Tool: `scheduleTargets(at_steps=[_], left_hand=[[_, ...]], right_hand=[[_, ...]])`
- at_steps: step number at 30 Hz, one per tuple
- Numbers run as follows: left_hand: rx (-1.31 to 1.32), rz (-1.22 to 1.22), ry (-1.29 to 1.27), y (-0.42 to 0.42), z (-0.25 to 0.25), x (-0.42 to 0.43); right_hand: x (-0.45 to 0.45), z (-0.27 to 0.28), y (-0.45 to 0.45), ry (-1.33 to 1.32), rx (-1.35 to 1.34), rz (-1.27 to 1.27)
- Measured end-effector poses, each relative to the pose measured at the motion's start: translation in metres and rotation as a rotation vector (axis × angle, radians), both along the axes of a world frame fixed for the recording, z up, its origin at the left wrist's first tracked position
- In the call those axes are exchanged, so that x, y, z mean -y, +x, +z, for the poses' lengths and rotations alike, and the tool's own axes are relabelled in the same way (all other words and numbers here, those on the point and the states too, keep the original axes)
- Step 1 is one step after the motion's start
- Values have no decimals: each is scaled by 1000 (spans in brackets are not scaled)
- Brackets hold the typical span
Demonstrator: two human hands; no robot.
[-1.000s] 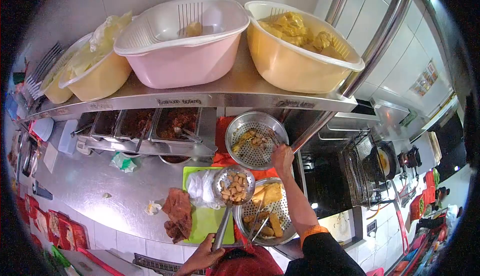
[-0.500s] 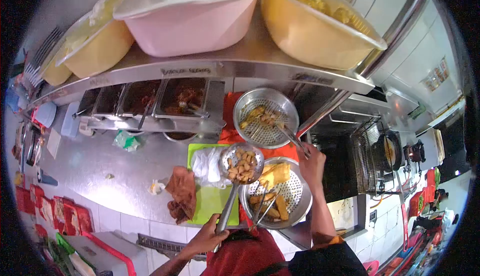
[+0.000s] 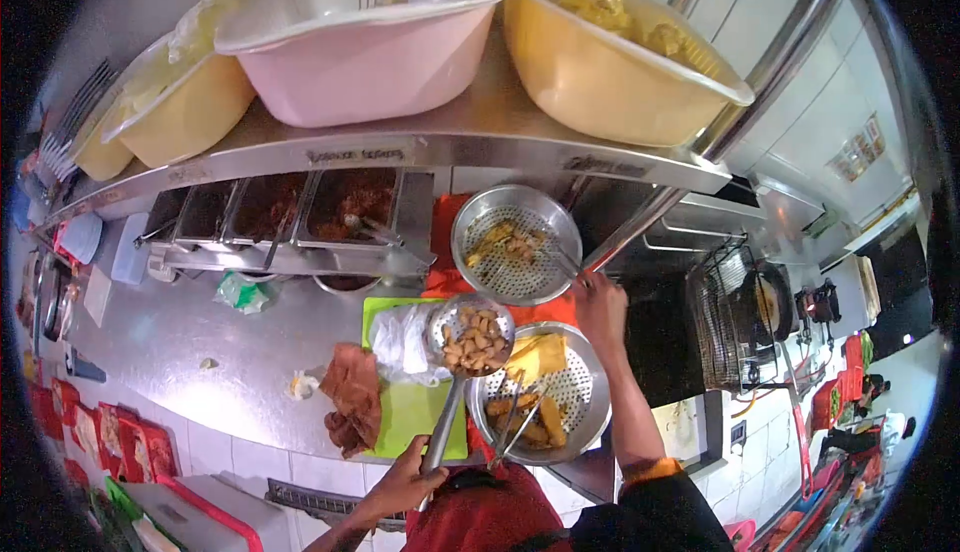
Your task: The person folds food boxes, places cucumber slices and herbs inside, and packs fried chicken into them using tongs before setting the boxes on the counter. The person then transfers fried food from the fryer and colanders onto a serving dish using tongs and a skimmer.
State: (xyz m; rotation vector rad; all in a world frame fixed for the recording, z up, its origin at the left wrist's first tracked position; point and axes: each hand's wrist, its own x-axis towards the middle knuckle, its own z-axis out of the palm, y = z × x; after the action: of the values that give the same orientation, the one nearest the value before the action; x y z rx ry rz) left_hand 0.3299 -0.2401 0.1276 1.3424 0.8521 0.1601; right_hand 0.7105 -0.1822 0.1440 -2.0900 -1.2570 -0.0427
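My left hand (image 3: pixel 408 479) is wrapped round the long metal handle of a skimmer (image 3: pixel 448 422). Small browned fried pieces (image 3: pixel 474 340) fill its round bowl, which hovers over the left rim of the lower colander (image 3: pixel 590 384). Inside that colander are a yellow slab (image 3: pixel 538 355), browned fried pieces (image 3: pixel 545 422) and a pair of metal tongs (image 3: pixel 517 422). My right hand (image 3: pixel 603 304) is closed on metal tongs (image 3: pixel 567 264) at the right rim of the upper colander (image 3: pixel 470 217); their tips reach toward the fried pieces (image 3: pixel 510 242) there, and my fingers partly hide the handle.
A green cutting board (image 3: pixel 415 422) holds a white cloth (image 3: pixel 400 342); a brown cloth (image 3: pixel 352 392) lies alongside. Sauce trays (image 3: pixel 350 202) stand behind. Overhead, a shelf (image 3: pixel 470 152) carries pink and yellow tubs. Right are a fryer (image 3: pixel 660 337) and wire basket (image 3: pixel 735 322).
My right hand has moved up and inward, closer to the upper colander's rim, with the tongs. The whole view has shifted slightly. My left hand still holds the skimmer in nearly the same place.
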Motion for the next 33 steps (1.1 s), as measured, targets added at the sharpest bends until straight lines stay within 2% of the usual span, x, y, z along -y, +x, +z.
scheduleTargets(at_steps=[1,6,8,10,13,14,15,16,20,22,23,24,26,28,29,30,32,33], left_hand=[[-43,-12,-31,7,33,-5],[-60,26,-62,4,21,-2],[-112,-69,175,6,24,-3],[-63,-47,194,7,25,-4],[27,-4,211,8,30,-2],[-38,-12,102,9,35,-5],[-99,-19,-5,9,38,-7],[-103,-16,-11,8,35,-6],[-88,-38,-85,7,35,-11],[-90,-65,-91,7,36,-15],[-90,-73,-84,7,35,-16],[-92,-82,-76,7,34,-17],[-43,-99,-56,5,32,-18],[4,-129,-40,0,32,-21],[-40,-145,-113,-5,34,-22],[-79,-173,-185,-4,41,-25],[-25,-207,-100,-1,54,-26],[-5,-214,-163,3,55,-26]], right_hand=[[-15,-10,9,11,8,-6],[-62,-47,23,-150,173,-106],[-70,-57,28,-209,167,-132],[-74,-63,36,-190,121,-106],[-69,-55,37,-134,51,-83],[-66,-47,32,-69,30,-105],[-59,-27,24,-42,158,-35],[-49,-14,15,-48,154,-31],[10,35,-39,-9,-152,206],[30,49,-67,-66,-195,325],[32,40,-73,33,-161,425],[41,36,-77,-82,-248,386],[52,40,-79,-124,-257,298],[72,51,-76,-109,-350,246],[87,61,-76,-136,-466,178],[108,61,-71,-133,-448,128],[153,75,-67,-176,-539,-38],[179,72,-65,-79,-644,-100]])
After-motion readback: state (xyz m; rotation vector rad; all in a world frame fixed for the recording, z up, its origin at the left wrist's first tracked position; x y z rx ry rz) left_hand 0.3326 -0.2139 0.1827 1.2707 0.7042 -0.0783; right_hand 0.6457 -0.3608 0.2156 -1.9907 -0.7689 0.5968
